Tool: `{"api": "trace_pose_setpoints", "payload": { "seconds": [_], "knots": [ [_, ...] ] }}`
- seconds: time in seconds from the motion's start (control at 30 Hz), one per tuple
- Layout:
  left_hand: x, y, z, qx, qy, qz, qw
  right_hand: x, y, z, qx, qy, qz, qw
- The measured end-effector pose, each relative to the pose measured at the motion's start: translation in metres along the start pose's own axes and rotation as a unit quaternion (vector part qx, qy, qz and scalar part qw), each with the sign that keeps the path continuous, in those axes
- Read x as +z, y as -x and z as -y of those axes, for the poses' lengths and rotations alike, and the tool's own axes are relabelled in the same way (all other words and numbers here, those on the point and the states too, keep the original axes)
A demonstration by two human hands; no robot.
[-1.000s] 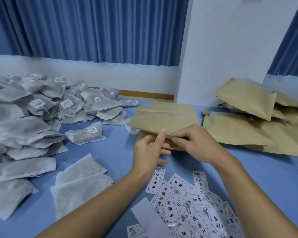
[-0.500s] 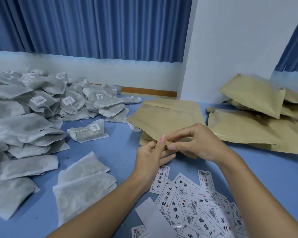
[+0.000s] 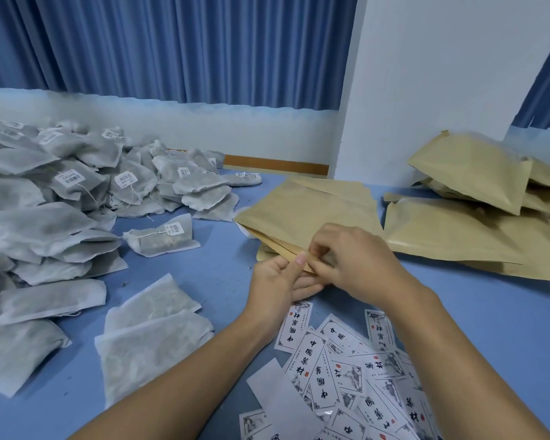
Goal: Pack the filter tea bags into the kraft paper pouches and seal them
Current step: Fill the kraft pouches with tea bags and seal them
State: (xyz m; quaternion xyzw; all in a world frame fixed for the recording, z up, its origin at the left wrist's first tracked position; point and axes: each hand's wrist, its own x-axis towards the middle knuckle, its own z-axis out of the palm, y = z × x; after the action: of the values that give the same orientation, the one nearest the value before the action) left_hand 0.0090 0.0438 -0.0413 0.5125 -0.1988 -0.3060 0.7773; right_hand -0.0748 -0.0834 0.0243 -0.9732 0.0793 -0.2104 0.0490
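Not much has moved in the last second. Both hands were already at the near edge of the top kraft pouch [image 3: 308, 211] and they're still fiddling with it. The right hand [image 3: 359, 265] has curled in tighter and pinches the edge with its fingertips, while the left hand [image 3: 277, 281] holds the same edge with the thumb on top and fingers underneath. The edge looks a bit more lifted off the stack now, so I'd guess they're working the mouth open, though I can't really tell if it's parted yet. Either way nothing's packed in this one. The filter tea bags [image 3: 61, 217] are all still heaped on the left of the blue table [image 3: 210, 281], well away from the pouch. As for writing, the label slips [image 3: 346, 373] scattered near the wrists are printed with big Chinese characters, 中国 then two more ending in 材, plus small red seals. The white tags [image 3: 69, 178] on the tea bags have barcode-style print that's too small to read. There's another pile of pouches [image 3: 464, 173] off to the right.
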Motion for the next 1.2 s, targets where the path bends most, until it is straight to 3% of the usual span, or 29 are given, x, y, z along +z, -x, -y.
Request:
{"api": "trace_pose_setpoints", "payload": {
  "seconds": [0.1, 0.2, 0.27, 0.3, 0.4, 0.47, 0.5, 0.57, 0.63, 0.67, 0.73, 0.77, 0.83, 0.97, 1.0, 1.1, 1.2],
  "knots": [
    [0.003, -0.001, -0.010, -0.005, -0.042, -0.019, 0.999, -0.001, -0.001, 0.013, -0.007, 0.028, -0.074, 0.997],
    [0.007, 0.002, -0.010, -0.018, -0.057, -0.023, 0.998, -0.009, -0.005, 0.015, 0.043, 0.034, -0.189, 0.980],
    [0.008, 0.004, -0.008, -0.031, -0.058, -0.026, 0.997, -0.020, -0.008, 0.010, 0.082, -0.009, -0.218, 0.972],
    [0.008, 0.004, -0.008, -0.031, -0.054, -0.033, 0.998, -0.024, -0.009, 0.008, 0.090, -0.014, -0.178, 0.980],
    [0.007, 0.005, -0.010, -0.024, -0.064, -0.058, 0.996, -0.023, -0.010, 0.015, 0.110, 0.075, 0.041, 0.990],
    [0.007, 0.006, -0.010, 0.035, -0.154, -0.114, 0.981, -0.017, -0.011, 0.019, 0.126, 0.079, 0.069, 0.986],
    [0.007, 0.008, -0.012, 0.107, -0.237, -0.158, 0.953, -0.015, -0.012, 0.019, 0.132, 0.086, 0.056, 0.986],
    [0.008, 0.012, -0.027, 0.300, -0.419, -0.216, 0.829, -0.016, -0.017, 0.020, 0.130, 0.115, 0.038, 0.984],
    [0.013, 0.017, -0.045, 0.462, -0.544, -0.165, 0.681, -0.018, -0.019, 0.021, 0.115, 0.132, 0.027, 0.984],
    [0.018, 0.020, -0.054, 0.467, -0.584, -0.113, 0.654, -0.020, -0.019, 0.021, 0.107, 0.134, 0.022, 0.985],
    [0.032, 0.026, -0.069, 0.375, -0.637, -0.064, 0.671, -0.021, -0.018, 0.021, 0.108, 0.125, 0.023, 0.986],
    [0.039, 0.027, -0.077, 0.333, -0.662, -0.076, 0.667, -0.022, -0.018, 0.022, 0.116, 0.113, 0.026, 0.986],
    [0.050, 0.028, -0.092, 0.336, -0.711, -0.106, 0.609, -0.023, -0.019, 0.022, 0.141, 0.093, 0.039, 0.985],
    [0.067, 0.034, -0.112, 0.418, -0.674, -0.073, 0.604, -0.027, -0.018, 0.014, 0.172, 0.043, 0.005, 0.984],
    [0.067, 0.034, -0.112, 0.402, -0.685, -0.068, 0.604, -0.029, -0.018, 0.012, 0.177, 0.031, -0.015, 0.984],
    [0.060, 0.020, -0.099, 0.257, -0.750, -0.053, 0.607, -0.031, -0.020, 0.012, 0.193, 0.030, -0.053, 0.979],
    [0.060, -0.007, -0.088, 0.137, -0.771, 0.030, 0.621, -0.028, -0.022, 0.016, 0.183, 0.041, -0.042, 0.981]
  ]
}}
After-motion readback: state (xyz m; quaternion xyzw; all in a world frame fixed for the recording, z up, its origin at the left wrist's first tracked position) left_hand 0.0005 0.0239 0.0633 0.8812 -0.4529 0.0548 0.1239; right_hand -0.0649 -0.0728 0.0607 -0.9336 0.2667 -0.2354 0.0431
